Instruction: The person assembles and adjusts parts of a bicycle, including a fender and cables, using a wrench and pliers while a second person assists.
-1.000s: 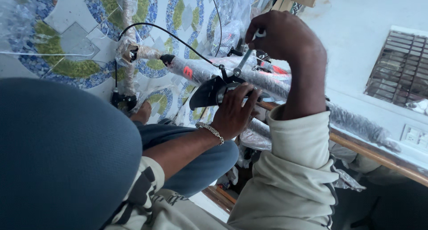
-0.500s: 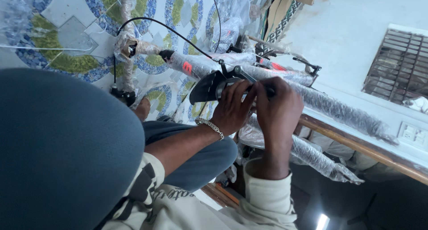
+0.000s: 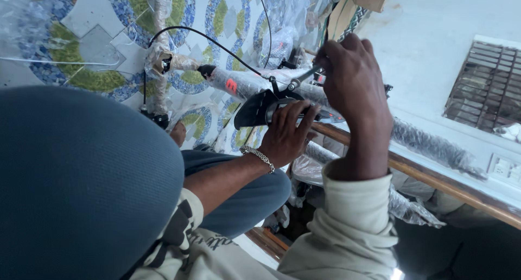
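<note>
Bicycle saddle, left hand gripping it

My left grip lay on the bicycle saddle, just below and left of my right grip. My right grip held a wrench above the saddle's clamp. The wrapped bicycle frame ran leftward from the saddle, a cable arching over it. My knee sat below the saddle, the tiled floor lay behind the frame, and a wooden rail passed under my right wrist.
</note>
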